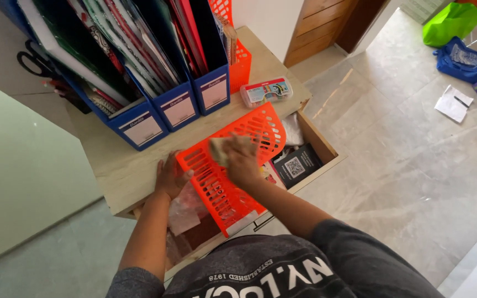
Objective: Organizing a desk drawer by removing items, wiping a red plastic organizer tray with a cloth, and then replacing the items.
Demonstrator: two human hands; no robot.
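Note:
An orange slatted plastic file holder (216, 182) lies on its side across an open wooden drawer (318, 144). My left hand (170, 176) grips its left edge beside the cabinet top. Over the holder's middle, my right hand (241, 160) is closed on a small tan cloth (219, 150) pressed against the orange slats. Under the holder the drawer holds a black booklet (296, 164), white paper and clear plastic bags (182, 212).
Three blue magazine files (178, 107) full of papers and another orange holder (240, 65) stand on the wooden cabinet top (120, 165). A small clear case (266, 91) lies there too. Black scissors (31, 59) hang left. Bags (462, 60) and paper (452, 103) lie on the tiled floor.

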